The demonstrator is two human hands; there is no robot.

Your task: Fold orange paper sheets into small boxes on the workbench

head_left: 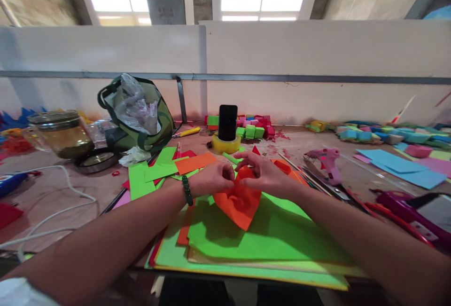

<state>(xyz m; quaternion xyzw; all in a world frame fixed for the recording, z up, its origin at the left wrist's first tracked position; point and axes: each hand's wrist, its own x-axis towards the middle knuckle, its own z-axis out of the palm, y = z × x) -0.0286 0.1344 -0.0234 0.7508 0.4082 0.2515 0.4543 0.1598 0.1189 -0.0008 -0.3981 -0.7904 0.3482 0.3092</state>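
An orange sheet of paper [243,205], bent into a curved, pointed shape, is held between both hands above a stack of green sheets [282,235]. My left hand [216,178], with a dark green bead bracelet at its wrist, pinches the paper's left upper edge. On the other side my right hand [260,172] grips it with curled fingers, thumb against the paper. Flat orange [197,162] and green paper strips [141,181] lie just beyond my left hand. The fingers cover part of the paper's top.
A pink glue gun [329,162] stands right of the hands, near brushes and tools. A phone [228,122] leans upright on a yellow tape roll [225,144]. Leftward are a green bag [155,118], a glass jar [63,132] and a white cable [70,188]. Blue sheets [398,162] lie far right.
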